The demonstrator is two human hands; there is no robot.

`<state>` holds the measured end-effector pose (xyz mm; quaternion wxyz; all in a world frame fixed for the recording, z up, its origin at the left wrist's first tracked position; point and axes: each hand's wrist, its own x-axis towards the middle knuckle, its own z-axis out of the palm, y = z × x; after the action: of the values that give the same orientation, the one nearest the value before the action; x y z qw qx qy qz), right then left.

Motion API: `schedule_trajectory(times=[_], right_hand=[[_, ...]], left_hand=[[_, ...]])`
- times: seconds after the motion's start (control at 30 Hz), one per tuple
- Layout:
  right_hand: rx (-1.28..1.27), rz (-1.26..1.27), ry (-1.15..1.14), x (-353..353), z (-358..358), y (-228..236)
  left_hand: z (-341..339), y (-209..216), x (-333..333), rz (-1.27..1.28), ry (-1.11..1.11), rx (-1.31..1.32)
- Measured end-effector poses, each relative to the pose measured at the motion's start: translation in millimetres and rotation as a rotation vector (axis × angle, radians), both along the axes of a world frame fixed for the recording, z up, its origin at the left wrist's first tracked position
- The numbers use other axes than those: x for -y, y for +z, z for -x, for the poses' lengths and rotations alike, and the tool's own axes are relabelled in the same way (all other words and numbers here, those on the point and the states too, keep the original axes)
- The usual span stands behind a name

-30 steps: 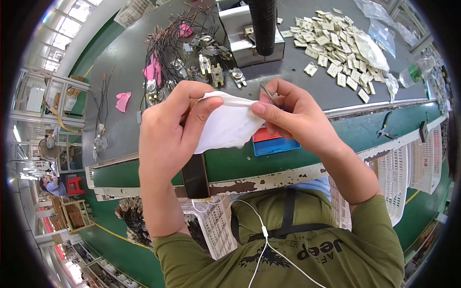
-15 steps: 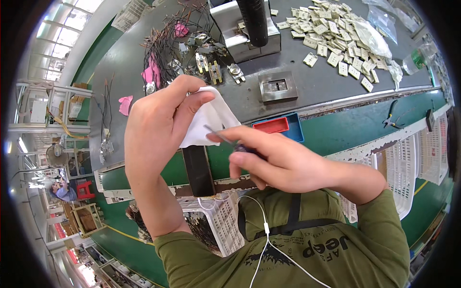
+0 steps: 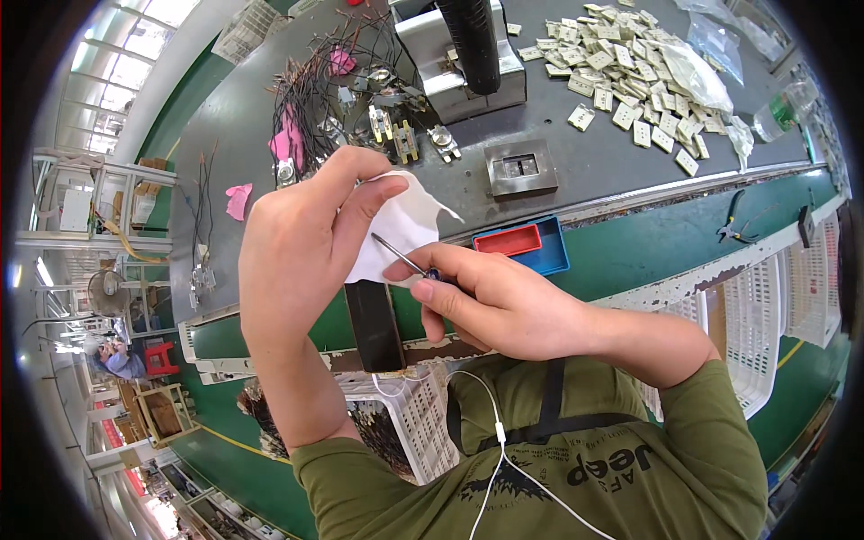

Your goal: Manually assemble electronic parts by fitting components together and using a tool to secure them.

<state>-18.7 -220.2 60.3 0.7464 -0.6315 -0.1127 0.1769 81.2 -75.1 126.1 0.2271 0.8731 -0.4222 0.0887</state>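
White cloth [image 3: 407,223] pinched in left hand [image 3: 301,234] fingers, right hand [image 3: 504,301] fingers gripping screwdriver [image 3: 405,261]

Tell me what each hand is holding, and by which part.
The left hand pinches a white cloth by its left edge. The right hand grips a small screwdriver by its dark handle end, with the metal shaft against the cloth.

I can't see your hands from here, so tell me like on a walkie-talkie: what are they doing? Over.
Left hand pinching white cloth. Right hand gripping small screwdriver, tip against cloth. Nothing between hands.
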Motion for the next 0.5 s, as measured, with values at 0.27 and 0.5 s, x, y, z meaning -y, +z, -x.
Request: schedule_trajectory(times=[0.27,0.5], right_hand=[[-0.061,-0.002,-0.038,-5.5,-2.0,-1.3],[0.056,-0.043,-0.274,-17.4,-2.8,-25.9]], left_hand=[[8.9,-3.4,0.5,-0.030,0.013,0.049],[43.8,-17.0,-3.6,-0.160,0.066,0.225]])
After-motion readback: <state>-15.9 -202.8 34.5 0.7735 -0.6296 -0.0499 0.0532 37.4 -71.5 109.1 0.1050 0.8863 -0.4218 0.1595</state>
